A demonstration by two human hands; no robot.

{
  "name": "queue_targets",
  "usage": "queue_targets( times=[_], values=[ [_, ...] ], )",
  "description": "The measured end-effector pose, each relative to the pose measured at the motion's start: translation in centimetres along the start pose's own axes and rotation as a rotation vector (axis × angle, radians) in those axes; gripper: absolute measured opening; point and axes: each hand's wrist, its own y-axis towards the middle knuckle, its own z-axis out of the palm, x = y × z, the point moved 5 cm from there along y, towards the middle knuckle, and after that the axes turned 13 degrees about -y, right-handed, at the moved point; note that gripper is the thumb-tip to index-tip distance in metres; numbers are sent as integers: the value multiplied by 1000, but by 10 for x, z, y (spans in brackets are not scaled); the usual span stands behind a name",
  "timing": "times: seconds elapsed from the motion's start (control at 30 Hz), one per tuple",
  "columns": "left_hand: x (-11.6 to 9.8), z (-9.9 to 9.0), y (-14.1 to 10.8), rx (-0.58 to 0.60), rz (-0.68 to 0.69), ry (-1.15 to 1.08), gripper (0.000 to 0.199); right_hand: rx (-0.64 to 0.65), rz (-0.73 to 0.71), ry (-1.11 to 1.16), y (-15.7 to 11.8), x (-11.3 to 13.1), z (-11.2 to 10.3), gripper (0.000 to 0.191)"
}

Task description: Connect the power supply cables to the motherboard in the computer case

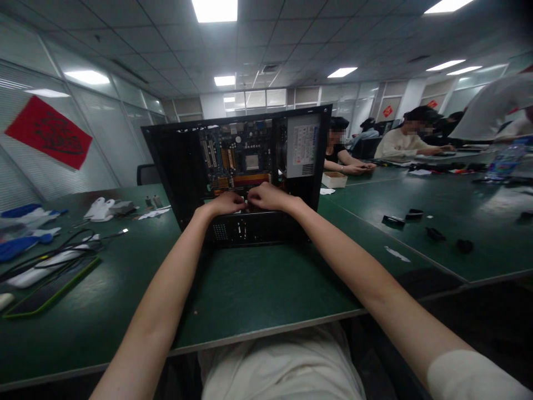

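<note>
A black computer case (175, 166) stands on the green table with its open side facing me. Inside it are a motherboard (252, 145) and, at the upper right, a power supply (300, 145) with a white label. Both my hands reach into the lower middle of the case, close together. My left hand (227, 203) has its fingers curled inward, and my right hand (268, 196) pinches just beside it, below the board's orange-red slots. Whatever lies between the fingertips is too small and dark to make out.
On the green table (258, 289), at left, lie a green-edged black panel (54, 286), cables, a white power strip (52, 264) and blue-white gloves (25, 236). Small black parts (393, 221) lie at right. A white box (334, 179) stands behind the case; other people sit beyond.
</note>
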Motion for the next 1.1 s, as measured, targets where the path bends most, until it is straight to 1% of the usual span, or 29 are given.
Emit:
queue_targets(
  times=[0.1, 0.23, 0.37, 0.5, 0.63, 0.73, 0.83, 0.97, 1.1],
  values=[
    [1, -2, -7, 3, 10, -5, 37, -17, -2, -38, 0, 2, -3, 26],
    [2, -2, -12, 45, 5, -53, 50, -6, 0, -66, -1, 3, -5, 27],
    [4, 1, -13, 78, -10, -133, 60, 3, -17, -44, -3, 5, -7, 27],
    [8, 4, -11, 100, -31, -166, 70, 13, 15, -54, -3, 4, -9, 27],
    [13, 6, -10, 136, -103, -176, 70, 4, 56, -91, -4, 4, -11, 29],
    [12, 10, -10, 217, -132, -228, 70, -20, 89, -86, -9, 4, -15, 31],
    [9, 13, -9, 278, -112, -276, 68, -31, 98, -65, -17, 5, -18, 34],
    [11, 14, -6, 284, -110, -243, 68, -31, 109, -105, -36, 4, -20, 40],
    [14, 13, -2, 274, -117, -235, 73, 53, 91, -186, -64, 5, -18, 43]
  ],
)
